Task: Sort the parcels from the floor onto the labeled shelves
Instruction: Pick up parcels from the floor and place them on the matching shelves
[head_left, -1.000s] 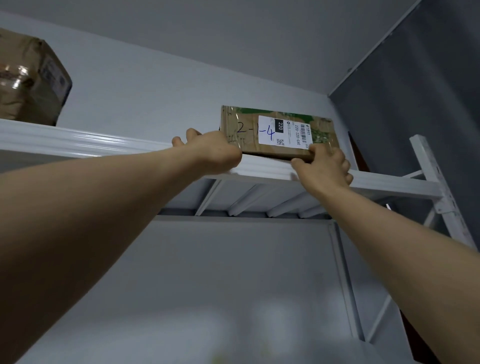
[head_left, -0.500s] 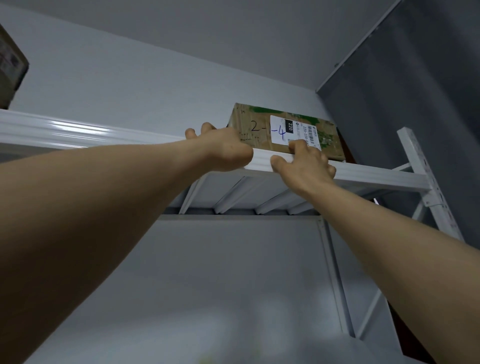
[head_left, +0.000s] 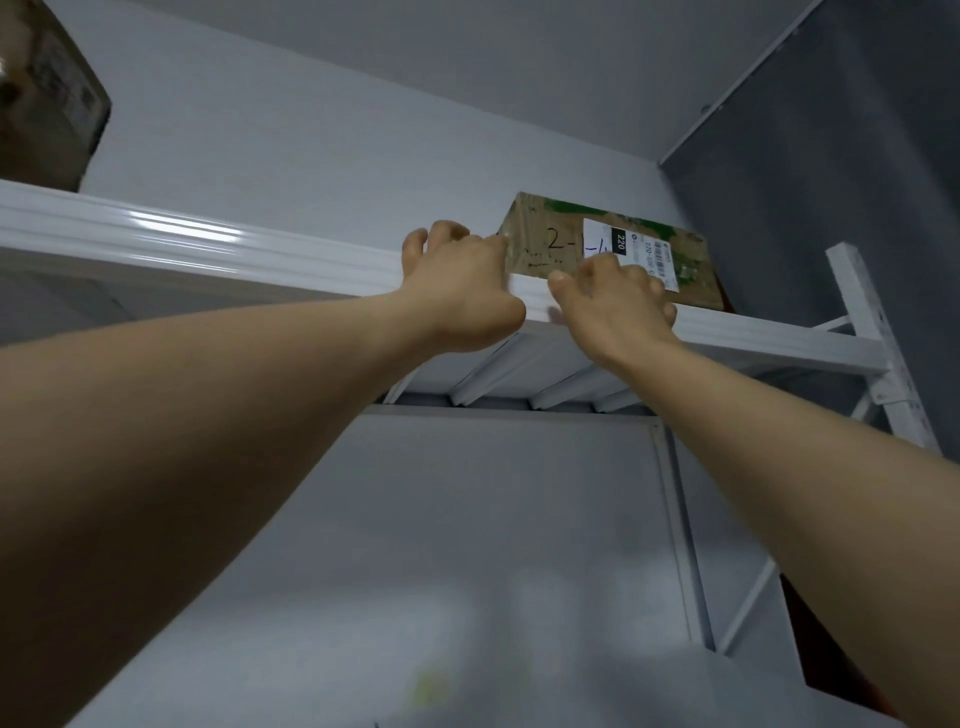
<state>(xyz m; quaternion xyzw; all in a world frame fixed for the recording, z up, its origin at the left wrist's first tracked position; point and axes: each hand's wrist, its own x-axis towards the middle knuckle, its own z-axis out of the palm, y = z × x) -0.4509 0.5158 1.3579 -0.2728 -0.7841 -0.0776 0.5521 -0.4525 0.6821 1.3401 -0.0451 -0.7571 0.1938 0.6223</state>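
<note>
1. Where the fingers (head_left: 641, 283) of the right hand (head_left: 618, 312) meet the parcel (head_left: 550, 244), they are bent and press on its front face just above the front rail (head_left: 208, 244); they cover the lower edge of the white label (head_left: 649, 254); they push rather than wrap round anything, and the thumb points along the rail.
2. The fingers (head_left: 441, 234) of the left hand (head_left: 462, 296) reach over the rail at the parcel's left end, spread and curved; whether they hold that corner or only touch it I cannot tell; the palm lies against the rail.
3. The parcel sits on the top shelf just behind the rail, toward the rail's right end; "2-" is handwritten on its face.
4. It looks like a flat, stiff cardboard box, taped over; I judge it light, since fingertips alone manage it overhead; the tape may be slick, and it should slide easily on painted steel; the short ends are the best places to hold, one palm on each; pushing at one end only would likely skew it against the rail.
5. Further out, another brown parcel (head_left: 47, 98) stands above the rail's left end; a white upright post (head_left: 872, 332) rises at its right end.
</note>
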